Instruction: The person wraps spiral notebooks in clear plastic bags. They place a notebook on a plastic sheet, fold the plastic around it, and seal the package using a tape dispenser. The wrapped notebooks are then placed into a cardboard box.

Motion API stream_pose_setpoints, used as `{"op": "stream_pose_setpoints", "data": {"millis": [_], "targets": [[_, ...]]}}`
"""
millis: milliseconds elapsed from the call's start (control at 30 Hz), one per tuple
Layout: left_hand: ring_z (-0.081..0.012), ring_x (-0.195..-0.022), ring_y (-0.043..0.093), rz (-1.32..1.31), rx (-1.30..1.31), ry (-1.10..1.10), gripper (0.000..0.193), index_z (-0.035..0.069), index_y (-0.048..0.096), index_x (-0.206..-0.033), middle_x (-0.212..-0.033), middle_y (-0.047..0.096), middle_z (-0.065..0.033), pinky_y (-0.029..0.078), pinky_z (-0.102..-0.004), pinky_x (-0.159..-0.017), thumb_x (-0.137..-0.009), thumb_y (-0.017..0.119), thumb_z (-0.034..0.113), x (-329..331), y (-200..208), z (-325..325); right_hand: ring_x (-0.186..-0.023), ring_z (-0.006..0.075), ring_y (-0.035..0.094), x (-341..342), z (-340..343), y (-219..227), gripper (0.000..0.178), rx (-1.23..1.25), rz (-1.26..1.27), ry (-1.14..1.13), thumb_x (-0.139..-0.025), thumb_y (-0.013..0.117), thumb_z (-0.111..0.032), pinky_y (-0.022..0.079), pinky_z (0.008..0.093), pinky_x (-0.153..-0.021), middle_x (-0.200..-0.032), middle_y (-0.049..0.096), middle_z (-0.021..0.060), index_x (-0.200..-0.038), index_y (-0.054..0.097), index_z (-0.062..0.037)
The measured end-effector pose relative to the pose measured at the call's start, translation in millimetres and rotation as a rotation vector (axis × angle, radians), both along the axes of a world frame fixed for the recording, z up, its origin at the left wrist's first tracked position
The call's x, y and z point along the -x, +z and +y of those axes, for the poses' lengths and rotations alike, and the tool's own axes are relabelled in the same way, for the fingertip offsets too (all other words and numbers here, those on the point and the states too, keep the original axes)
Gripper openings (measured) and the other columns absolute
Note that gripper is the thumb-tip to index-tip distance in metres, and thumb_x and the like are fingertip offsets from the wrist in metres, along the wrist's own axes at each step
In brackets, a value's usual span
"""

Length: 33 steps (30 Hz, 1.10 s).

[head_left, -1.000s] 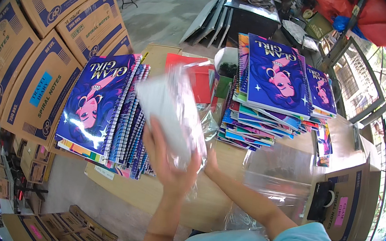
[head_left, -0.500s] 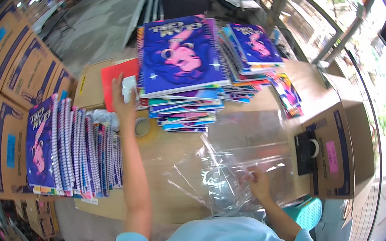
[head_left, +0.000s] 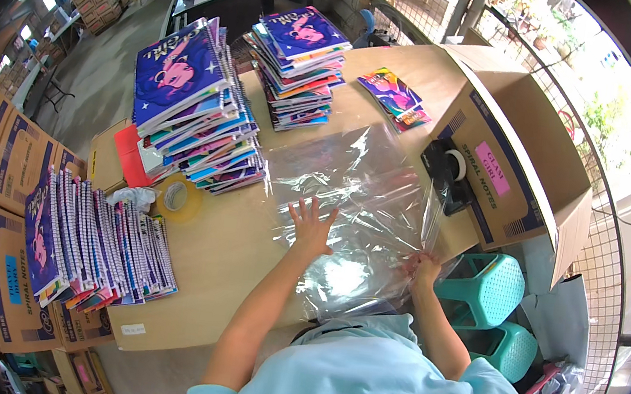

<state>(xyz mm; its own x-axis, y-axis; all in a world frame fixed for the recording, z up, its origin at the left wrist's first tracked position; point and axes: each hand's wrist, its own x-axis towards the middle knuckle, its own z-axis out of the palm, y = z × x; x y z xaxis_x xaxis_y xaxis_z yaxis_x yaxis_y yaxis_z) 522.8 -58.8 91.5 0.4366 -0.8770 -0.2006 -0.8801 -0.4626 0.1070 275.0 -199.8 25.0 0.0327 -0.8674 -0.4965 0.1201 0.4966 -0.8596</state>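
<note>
A wide clear plastic sheet [head_left: 358, 171], creased and glossy, lies spread over the table in front of me; whether it is a bag I cannot tell. My left hand [head_left: 314, 230] rests on its left part with the fingers spread. At the sheet's right edge my right hand [head_left: 423, 270] is closed on gathered plastic. Beyond the sheet stand two piles of spiral notebooks, a large pile [head_left: 193, 103] and a smaller pile [head_left: 298, 65], with purple covers on top. Colourful loose booklets [head_left: 395, 96] lie to their right.
A row of spiral notebooks [head_left: 101, 242] stands at the table's left, beside stacked cartons [head_left: 10, 183]. Tape rolls [head_left: 177, 197] and a red card [head_left: 131, 155] lie near the large pile. At right are a black tape dispenser [head_left: 444, 177], an open carton [head_left: 492, 167] and teal stools [head_left: 489, 293].
My left hand has left the red card and come right onto the plastic. The plastic is spread flatter and wider. My right hand keeps hold of its edge. The view has shifted right.
</note>
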Motion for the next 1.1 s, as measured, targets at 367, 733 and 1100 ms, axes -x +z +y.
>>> {"op": "stream_pose_setpoints", "data": {"millis": [367, 733, 1100], "targets": [[-0.0610, -0.134, -0.001, 0.234, 0.006, 0.084, 0.130, 0.023, 0.007, -0.152, -0.152, -0.011, -0.0292, 0.012, -0.0832, -0.089, -0.051, 0.072, 0.074, 141.7, -53.5, 12.6, -0.090, 0.0306, 0.063, 52.7, -22.0, 183.7, 0.048, 0.331, 0.576, 1.374, -0.086, 0.062, -0.039, 0.052, 0.0510, -0.076, -0.102, 0.063, 0.0180, -0.120, 0.050, -0.0074], [-0.0452, -0.140, 0.012, 0.164, 0.007, 0.067, 0.112, 0.028, 0.020, -0.150, -0.157, 0.010, -0.0115, 0.012, -0.0772, -0.099, -0.058, 0.075, 0.059, 164.2, -29.6, 51.5, -0.141, 0.0419, 0.014, 60.2, -90.1, 24.7, 0.075, 1.398, 0.906, 1.663, -0.077, 0.061, -0.059, 0.015, 0.0777, -0.097, -0.154, 0.020, 0.0098, -0.142, 0.038, -0.0311], [-0.0410, -0.140, 0.017, -0.004, -0.001, 0.171, 0.095, 0.037, 0.019, -0.148, -0.156, 0.014, -0.0059, 0.016, -0.0795, -0.095, -0.072, 0.073, 0.023, 183.3, -59.4, 68.2, -0.140, 0.0383, 0.021, 79.5, -77.5, 30.9, 0.086, 1.362, 0.815, 1.691, -0.070, 0.071, -0.051, 0.022, 0.0646, -0.105, -0.153, 0.022, 0.0120, -0.145, 0.031, -0.0333]]}}
